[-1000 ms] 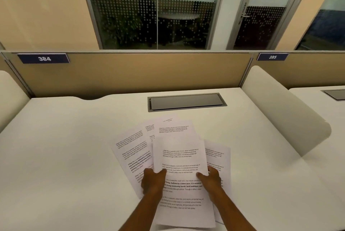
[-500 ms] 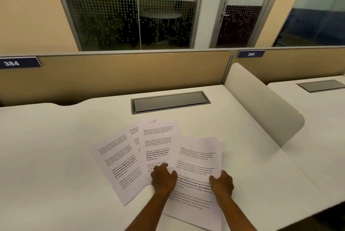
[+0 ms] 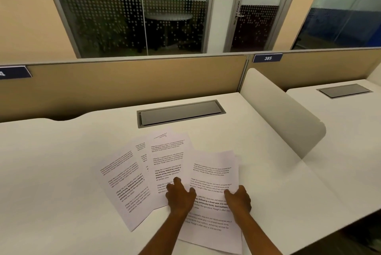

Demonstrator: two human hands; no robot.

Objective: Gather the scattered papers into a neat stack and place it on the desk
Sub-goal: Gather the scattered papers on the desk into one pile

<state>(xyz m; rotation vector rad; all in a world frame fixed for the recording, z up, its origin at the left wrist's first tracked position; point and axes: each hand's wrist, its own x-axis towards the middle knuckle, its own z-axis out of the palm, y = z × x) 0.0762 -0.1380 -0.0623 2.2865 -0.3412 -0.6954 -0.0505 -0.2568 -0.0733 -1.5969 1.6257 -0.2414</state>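
Note:
Printed white papers lie spread on the white desk [image 3: 61, 172]. A fan of overlapping sheets [image 3: 123, 184] points to the left, with a middle sheet [image 3: 167, 155] on top of it. To the right lies a small pile [image 3: 214, 172] with slightly offset edges. My left hand [image 3: 180, 197] rests flat with fingers apart, across the middle sheet's lower part and the pile's left edge. My right hand [image 3: 239, 200] grips the pile's right edge, thumb on top and fingers curled over the side.
A grey cable hatch [image 3: 181, 113] is set into the desk behind the papers. A tan partition [image 3: 123, 87] closes the back. A white rounded divider [image 3: 282, 114] stands at the right, with a neighbouring desk [image 3: 350, 131] beyond. The desk's front edge drops off at the lower right.
Both hands slid the top sheet from the middle of the spread over to the right pile. My view turned to the right, so the desk shifted left in frame.

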